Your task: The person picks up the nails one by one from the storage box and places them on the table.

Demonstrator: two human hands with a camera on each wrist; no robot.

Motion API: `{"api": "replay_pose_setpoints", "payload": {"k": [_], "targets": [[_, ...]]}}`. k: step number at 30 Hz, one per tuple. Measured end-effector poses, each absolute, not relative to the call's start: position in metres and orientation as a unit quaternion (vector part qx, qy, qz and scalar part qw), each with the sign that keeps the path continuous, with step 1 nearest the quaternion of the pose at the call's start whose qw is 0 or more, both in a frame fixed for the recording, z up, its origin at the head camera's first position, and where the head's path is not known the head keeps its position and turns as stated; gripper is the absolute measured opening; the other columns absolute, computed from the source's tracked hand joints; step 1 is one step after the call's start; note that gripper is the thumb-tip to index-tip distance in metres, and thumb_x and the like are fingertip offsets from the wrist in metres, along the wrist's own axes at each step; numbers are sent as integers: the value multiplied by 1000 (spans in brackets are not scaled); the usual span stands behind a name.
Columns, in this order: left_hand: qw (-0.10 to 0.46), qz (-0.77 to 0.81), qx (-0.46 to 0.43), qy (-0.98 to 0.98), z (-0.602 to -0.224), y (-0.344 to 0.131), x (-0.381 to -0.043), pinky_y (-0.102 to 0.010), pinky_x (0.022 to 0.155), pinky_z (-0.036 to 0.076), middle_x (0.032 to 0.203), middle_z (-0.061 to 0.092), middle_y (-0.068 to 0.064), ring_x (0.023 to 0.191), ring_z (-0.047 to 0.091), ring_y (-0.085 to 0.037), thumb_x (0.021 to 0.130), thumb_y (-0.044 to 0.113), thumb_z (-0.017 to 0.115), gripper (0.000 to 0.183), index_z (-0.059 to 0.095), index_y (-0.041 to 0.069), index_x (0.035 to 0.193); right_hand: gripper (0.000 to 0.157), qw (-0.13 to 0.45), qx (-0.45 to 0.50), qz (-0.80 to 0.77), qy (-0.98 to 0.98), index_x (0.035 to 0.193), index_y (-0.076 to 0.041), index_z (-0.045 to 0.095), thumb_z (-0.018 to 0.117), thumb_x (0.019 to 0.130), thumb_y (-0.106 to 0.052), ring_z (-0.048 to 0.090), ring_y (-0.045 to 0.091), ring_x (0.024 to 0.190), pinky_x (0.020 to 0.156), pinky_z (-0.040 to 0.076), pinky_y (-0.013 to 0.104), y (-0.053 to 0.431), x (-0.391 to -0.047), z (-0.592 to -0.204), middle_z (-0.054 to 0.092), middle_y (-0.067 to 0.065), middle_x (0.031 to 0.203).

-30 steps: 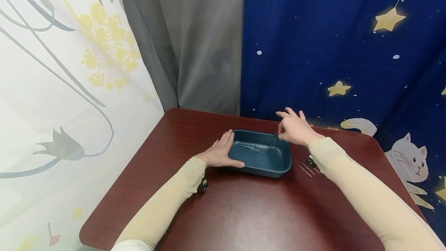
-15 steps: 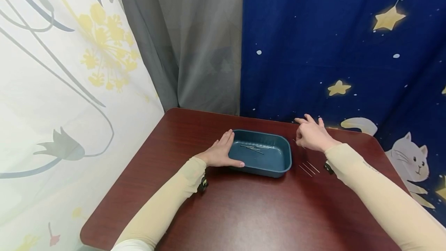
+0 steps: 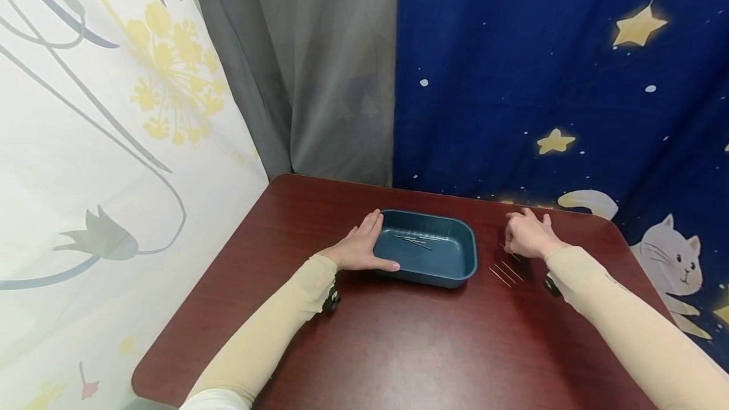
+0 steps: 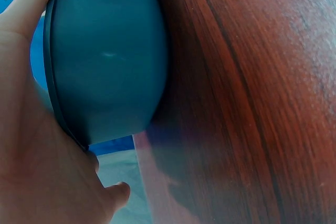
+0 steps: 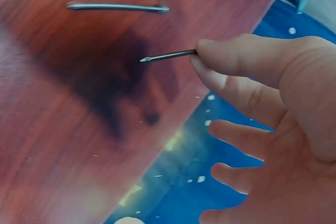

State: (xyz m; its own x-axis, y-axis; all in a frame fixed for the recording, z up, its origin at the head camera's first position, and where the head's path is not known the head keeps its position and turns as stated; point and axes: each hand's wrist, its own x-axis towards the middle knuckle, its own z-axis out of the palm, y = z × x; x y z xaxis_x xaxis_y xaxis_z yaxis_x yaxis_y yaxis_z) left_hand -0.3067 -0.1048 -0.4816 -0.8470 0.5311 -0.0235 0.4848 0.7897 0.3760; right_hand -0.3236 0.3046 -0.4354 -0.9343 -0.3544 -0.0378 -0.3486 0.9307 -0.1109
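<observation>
A dark teal plastic tray (image 3: pixel 433 276) stands on the table with several thin metal nails (image 3: pixel 420 243) lying in it. My left hand (image 3: pixel 362 249) rests against its left end with straight fingers, the thumb along the near rim. In the left wrist view the palm lies along the tray wall (image 4: pixel 107 56). To the right of the tray, my right hand (image 3: pixel 529 237) pinches a nail (image 5: pixel 167 56) between thumb and forefinger, close over the table, pointed end outward. The other fingers are loosely bent. Three nails (image 3: pixel 505 273) lie in a slanting row on the table just in front of this hand.
The reddish-brown wooden table (image 3: pixel 387 347) has its far edge right behind the tray and right hand. A blue star-patterned curtain (image 3: pixel 484 81) and a grey curtain (image 3: pixel 342 81) hang behind it. A white patterned curtain (image 3: pixel 114 207) hangs along the left side.
My right hand has moved from the tray's right rim to the right and down toward the table, still pinching the nail. The left hand and tray have stayed in place.
</observation>
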Motion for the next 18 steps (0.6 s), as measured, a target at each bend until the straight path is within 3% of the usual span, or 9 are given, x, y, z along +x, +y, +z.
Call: {"api": "replay_pose_setpoints", "payload": {"k": [18], "targets": [[63, 184, 272, 943, -480, -105, -307, -49, 105, 14, 149, -19, 5, 136, -9, -15, 57, 86, 46, 127, -3, 9, 146, 19, 63, -148, -58, 985, 53, -20, 59, 75, 63, -17, 25, 50, 118, 79, 9, 77, 323, -316, -460, 49, 22, 126]]}}
